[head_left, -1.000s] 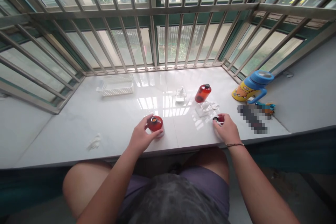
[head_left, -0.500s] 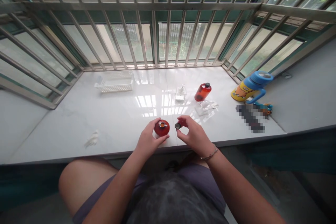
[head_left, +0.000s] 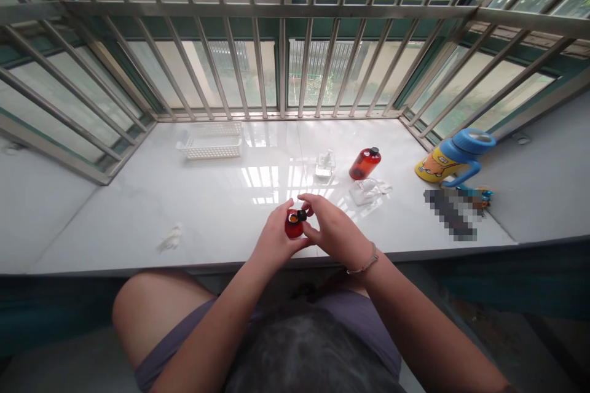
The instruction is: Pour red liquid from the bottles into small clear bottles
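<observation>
Near the front edge of the white counter [head_left: 230, 221], my left hand [head_left: 276, 236] is wrapped round a red translucent bottle [head_left: 294, 230] that stands upright. Its mouth is uncovered and faces up toward me. My right hand [head_left: 329, 224] pinches a small black cap [head_left: 302, 215] between thumb and fingers. The cap sits at the right side of the bottle's mouth, overlapping its rim in this view; whether they touch I cannot tell. My right fingers partly hide the bottle's right side.
Behind my hands are a clear pump dispenser [head_left: 325, 166], a second red bottle [head_left: 365, 164] with a black cap, and a crumpled clear wrapper [head_left: 369, 190]. A blue-yellow flask [head_left: 454, 156] stands right. A white basket [head_left: 212, 150] and crumpled tissue [head_left: 170, 237] lie left. Metal bars [head_left: 281, 67] line the window.
My right hand has brought the cap left, from beside the bottle to its mouth. The view has shifted slightly, and my left hand still holds the bottle.
</observation>
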Tool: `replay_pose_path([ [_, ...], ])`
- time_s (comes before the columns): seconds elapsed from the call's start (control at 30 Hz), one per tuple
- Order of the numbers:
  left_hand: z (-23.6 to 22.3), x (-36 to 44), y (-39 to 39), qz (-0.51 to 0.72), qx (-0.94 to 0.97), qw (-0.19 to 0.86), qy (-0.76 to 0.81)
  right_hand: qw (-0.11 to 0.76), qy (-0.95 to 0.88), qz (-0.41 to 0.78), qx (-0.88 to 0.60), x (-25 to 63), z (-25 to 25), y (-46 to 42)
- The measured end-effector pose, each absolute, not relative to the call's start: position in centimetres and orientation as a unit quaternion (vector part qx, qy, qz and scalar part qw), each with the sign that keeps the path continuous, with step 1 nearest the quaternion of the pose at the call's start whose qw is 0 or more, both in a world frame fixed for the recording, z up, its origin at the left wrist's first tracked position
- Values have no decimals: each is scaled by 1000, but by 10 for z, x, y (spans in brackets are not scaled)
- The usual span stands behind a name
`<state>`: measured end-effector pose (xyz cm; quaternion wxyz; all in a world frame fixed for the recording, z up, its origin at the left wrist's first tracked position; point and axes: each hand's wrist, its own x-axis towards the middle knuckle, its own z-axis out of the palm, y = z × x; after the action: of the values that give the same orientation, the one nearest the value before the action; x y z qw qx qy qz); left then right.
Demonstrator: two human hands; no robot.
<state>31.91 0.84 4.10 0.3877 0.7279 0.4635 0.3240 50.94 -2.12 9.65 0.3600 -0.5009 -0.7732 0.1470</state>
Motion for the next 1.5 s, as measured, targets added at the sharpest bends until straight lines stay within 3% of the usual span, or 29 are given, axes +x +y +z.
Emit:
replay_pose_path([
  [0.7, 38, 331, 8, 383, 724, 364, 443, 455, -689, 203, -526, 492, 75, -30],
  [1.1, 35, 331, 8, 387, 723, 361, 445, 454, -679, 216, -535, 489, 70, -42],
  [1.3, 37, 331, 7, 383, 728, 354, 445, 467, -651, 301, -517, 488, 68, -47],
  [1.5, 40, 331, 7, 382, 730, 359, 439, 492, -626, 285, -533, 488, 64, -49],
])
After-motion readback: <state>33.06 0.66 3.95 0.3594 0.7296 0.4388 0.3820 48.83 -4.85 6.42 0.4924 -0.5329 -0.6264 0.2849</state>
